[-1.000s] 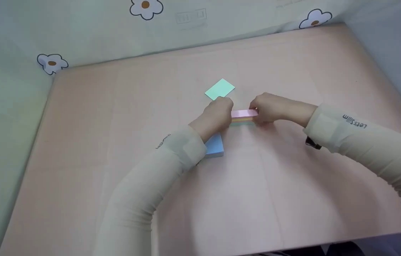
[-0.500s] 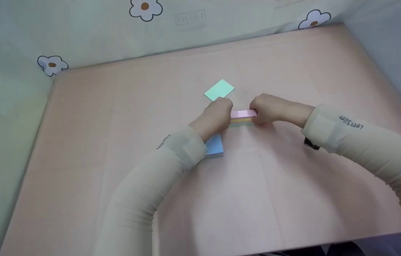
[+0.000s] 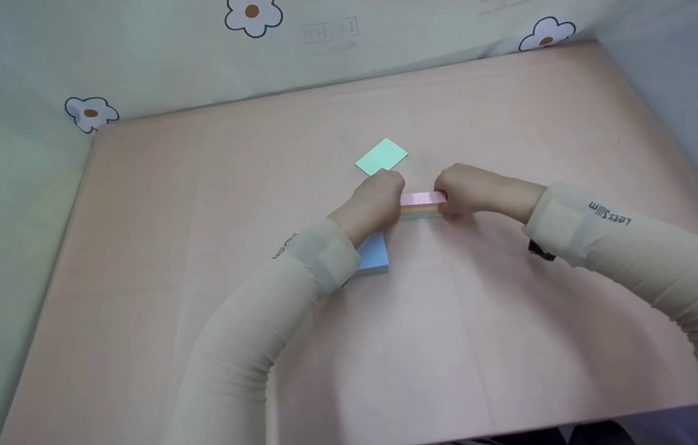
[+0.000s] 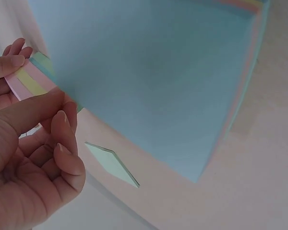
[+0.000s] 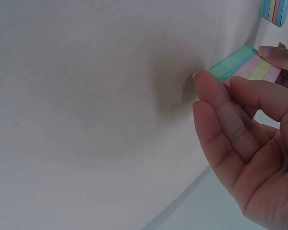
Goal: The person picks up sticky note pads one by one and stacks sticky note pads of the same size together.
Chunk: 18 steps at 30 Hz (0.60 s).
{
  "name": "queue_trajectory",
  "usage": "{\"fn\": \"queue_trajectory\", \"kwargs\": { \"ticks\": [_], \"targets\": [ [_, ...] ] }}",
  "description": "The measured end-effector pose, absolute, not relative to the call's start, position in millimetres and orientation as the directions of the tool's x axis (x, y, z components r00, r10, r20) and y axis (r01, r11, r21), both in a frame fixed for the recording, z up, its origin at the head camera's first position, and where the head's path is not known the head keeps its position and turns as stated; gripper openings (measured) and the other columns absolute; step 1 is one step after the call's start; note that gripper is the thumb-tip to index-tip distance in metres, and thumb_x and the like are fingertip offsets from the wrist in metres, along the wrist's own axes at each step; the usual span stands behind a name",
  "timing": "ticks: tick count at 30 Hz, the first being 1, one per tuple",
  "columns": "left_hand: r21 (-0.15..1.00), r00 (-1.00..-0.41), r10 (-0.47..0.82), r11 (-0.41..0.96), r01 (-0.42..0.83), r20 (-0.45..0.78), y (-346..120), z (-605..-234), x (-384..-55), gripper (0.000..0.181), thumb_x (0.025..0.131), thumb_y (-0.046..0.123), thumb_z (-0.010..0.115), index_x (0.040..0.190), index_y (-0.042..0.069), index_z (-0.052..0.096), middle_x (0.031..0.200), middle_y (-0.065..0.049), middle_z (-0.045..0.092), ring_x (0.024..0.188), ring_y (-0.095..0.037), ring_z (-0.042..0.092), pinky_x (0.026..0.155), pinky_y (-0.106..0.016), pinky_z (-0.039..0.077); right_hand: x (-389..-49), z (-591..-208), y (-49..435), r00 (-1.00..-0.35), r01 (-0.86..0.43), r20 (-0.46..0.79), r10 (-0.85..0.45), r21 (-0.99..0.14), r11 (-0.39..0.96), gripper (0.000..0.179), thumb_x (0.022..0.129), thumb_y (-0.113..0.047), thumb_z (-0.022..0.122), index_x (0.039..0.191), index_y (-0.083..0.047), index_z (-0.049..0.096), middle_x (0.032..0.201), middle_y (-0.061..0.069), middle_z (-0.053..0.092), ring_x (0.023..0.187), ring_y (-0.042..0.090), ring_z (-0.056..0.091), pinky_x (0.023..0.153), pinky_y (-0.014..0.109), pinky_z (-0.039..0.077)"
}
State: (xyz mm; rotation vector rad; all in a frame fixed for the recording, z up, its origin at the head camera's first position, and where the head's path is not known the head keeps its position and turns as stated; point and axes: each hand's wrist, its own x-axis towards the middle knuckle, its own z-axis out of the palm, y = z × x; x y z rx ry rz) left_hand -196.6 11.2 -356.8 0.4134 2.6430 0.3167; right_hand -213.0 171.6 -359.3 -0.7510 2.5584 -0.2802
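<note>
Both hands hold a small pad of coloured paper (image 3: 423, 198) at its two ends, low over the table. Pink is on top in the head view, with yellow, orange and green layers below. My left hand (image 3: 376, 201) pinches the left end between thumb and fingers, the other fingers curled. At the right end, my right hand (image 3: 472, 188) pinches the pad with thumb and forefinger. The wrist views show its pink, yellow, blue and green stripes (image 4: 36, 79). A thicker blue-topped paper pad (image 3: 373, 253) lies beneath the left wrist, partly hidden by the sleeve.
A thin mint-green paper pad (image 3: 382, 156) lies turned at an angle just beyond the left hand. The pinkish table (image 3: 200, 216) reaches back to a pale cloth wall (image 3: 169, 55) with flower prints. A black item (image 3: 540, 250) shows under the right cuff.
</note>
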Motion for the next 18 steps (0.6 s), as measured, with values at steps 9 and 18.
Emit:
{"fn": "queue_trajectory", "kwargs": {
  "ticks": [9,18],
  "targets": [
    [0.301,-0.860,0.334,0.927,0.224,-0.386,11.4,-357.1,-196.3,0.036,0.078,-0.002,0.065,0.112,0.003,0.055,0.108,-0.009,0.056,0.086,-0.018,0.049,0.079,-0.027,0.046,-212.3,-358.1,169.8,-0.754,-0.443,-0.381,-0.535,-0.307,0.842,0.015,0.078,-0.001,0.060,0.089,0.006,0.066,0.076,0.012,0.062,0.065,0.020,0.046,0.061,0.031,0.041],
    [0.316,-0.863,0.337,0.922,0.222,-0.377,11.9,-357.1,-195.8,0.038,0.077,0.002,0.068,0.114,0.001,0.055,0.111,-0.012,0.058,0.090,-0.019,0.054,0.081,-0.027,0.048,-212.3,-358.7,171.1,-0.756,-0.431,-0.383,-0.530,-0.318,0.844,0.015,0.077,-0.002,0.062,0.089,0.006,0.066,0.075,0.012,0.062,0.067,0.021,0.046,0.063,0.032,0.041]
  ]
}}
